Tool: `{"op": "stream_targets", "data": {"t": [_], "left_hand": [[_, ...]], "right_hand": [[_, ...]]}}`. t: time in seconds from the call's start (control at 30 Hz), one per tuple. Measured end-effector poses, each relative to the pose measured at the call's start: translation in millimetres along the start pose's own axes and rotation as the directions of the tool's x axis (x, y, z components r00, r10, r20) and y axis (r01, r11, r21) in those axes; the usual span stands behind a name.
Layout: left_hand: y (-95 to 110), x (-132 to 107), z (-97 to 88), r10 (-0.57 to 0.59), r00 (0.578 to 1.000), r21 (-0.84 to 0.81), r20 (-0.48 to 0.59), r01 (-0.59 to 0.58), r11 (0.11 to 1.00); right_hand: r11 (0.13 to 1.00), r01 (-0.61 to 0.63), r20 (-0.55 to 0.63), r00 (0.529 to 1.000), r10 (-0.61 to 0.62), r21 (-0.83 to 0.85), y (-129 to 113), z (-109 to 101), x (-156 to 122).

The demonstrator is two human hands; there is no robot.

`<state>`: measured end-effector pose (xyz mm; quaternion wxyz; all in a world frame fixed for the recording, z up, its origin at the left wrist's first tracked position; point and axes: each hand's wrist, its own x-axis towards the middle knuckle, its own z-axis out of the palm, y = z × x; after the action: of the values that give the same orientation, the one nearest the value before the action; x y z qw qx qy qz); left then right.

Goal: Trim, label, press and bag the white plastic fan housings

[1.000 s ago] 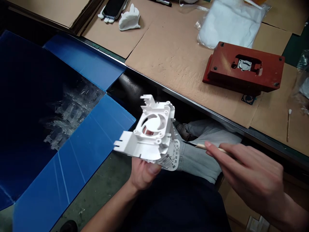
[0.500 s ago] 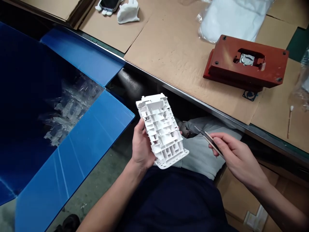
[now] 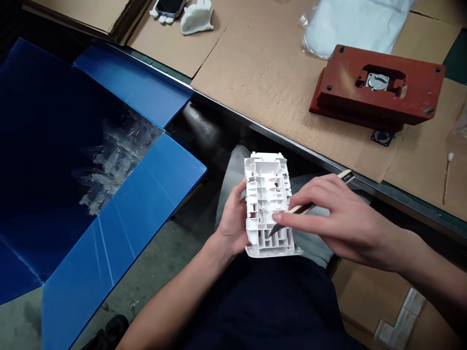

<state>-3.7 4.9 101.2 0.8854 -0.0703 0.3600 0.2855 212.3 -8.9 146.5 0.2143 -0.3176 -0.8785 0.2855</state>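
Two hands: left hand [image 3: 231, 221] grasps white plastic part [image 3: 268, 194], steadying it.
Knife [image 3: 301, 209]: pinched in right hand [image 3: 346, 218], tip at the part.

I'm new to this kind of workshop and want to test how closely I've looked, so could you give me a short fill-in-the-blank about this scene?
The left hand grips a ____ plastic part.
The knife is in the person's ____ hand.
The block on the cardboard is ____.
The sheets beside the person are ____.

Missing words: white; right; red; blue.
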Motion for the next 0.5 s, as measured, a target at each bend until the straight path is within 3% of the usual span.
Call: {"op": "stream_targets", "data": {"t": [0.2, 0.5], "left_hand": [[-9.9, 0.3, 2.1, -0.066, 0.993, -0.026, 0.094, 0.069, 0.997], [-14.1, -1.0, -1.7, -0.140, 0.985, -0.041, 0.098, 0.144, 0.989]], "right_hand": [[0.983, 0.127, 0.167, 0.975, -0.148, 0.132, -2.1, -1.2, 22.3], [0.970, 0.137, 0.158, 0.973, -0.170, 0.200, 2.0, 6.7, 15.5]]}}
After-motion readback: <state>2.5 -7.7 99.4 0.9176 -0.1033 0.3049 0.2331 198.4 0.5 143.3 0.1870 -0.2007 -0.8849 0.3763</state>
